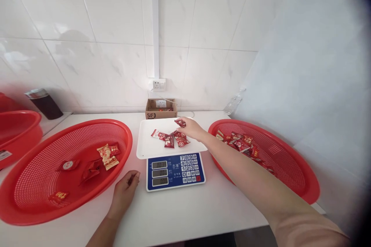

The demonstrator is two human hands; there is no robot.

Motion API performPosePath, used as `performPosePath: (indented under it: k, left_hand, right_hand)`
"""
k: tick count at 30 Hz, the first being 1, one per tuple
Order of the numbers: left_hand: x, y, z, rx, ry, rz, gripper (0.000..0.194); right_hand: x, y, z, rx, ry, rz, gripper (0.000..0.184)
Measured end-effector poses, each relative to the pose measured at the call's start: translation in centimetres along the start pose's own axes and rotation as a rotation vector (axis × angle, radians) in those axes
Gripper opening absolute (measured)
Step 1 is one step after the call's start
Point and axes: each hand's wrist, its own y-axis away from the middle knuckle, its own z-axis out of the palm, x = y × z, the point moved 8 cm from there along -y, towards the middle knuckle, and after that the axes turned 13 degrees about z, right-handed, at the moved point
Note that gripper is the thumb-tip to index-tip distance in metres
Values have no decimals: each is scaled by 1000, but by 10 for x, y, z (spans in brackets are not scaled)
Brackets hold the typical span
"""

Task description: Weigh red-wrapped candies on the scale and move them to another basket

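Observation:
My right hand (pixel 189 128) is over the white weighing tray (pixel 146 146), its fingers pinched on a small red packet (pixel 180 123). Several shiny red packets (pixel 169 141) lie on the tray below it, one with a white end. The tray sits on a digital scale (pixel 176 172) with a blue panel, number keys and three displays, whose digits are hard to read. Loosely curled, my left hand (pixel 127 185) rests on the table between the scale and the left red basket (pixel 123 131); nothing shows in its fingers.
Several red and cream packets lie spread in the left basket. On the right, another red basket (pixel 311 193) holds a pile of packets, partly behind my right arm. A cardboard box (pixel 160 115), dark flask (pixel 46 104), clear bottle (pixel 234 102) and wall socket (pixel 158 85) are at the back.

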Motion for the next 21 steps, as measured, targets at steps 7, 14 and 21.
performPosePath:
  k: [7,14,21]
  left_hand:
    - [-6,1,2,-16,1,-16,36]
    - [0,2,2,-18,-7,-8,34]
    - [4,2,3,-31,-39,-5,32]
  right_hand:
    - [-14,8,9,2,150,-150,53]
    - [22,32,-48,166,274,-102,36]
    - [115,73,-106,153,296,140,37]
